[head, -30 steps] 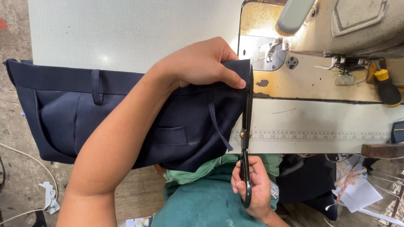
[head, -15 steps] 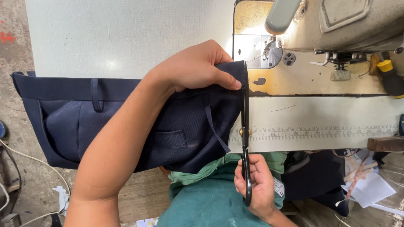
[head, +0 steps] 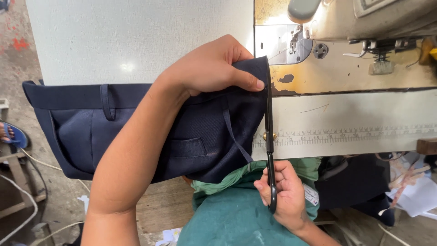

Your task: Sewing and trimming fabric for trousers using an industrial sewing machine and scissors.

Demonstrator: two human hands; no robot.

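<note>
My left hand (head: 211,68) pinches the upper right edge of dark navy trousers (head: 136,132) that lie across the sewing table and hang over its front edge. A belt loop and a welt pocket show on the fabric. My right hand (head: 284,196) grips the handles of long black scissors (head: 269,136) near my lap. The blades run straight up along the right edge of the cloth, their tips just below my left thumb.
A sewing machine (head: 355,27) stands at the top right on a worn cream bed. A printed ruler strip (head: 346,135) runs along the table's front edge. More dark cloth and paper scraps (head: 419,196) lie at the lower right. Cables trail on the floor at the left.
The view has shifted slightly; the trousers and both hands keep nearly the same pose, with the scissors still along the fabric edge.
</note>
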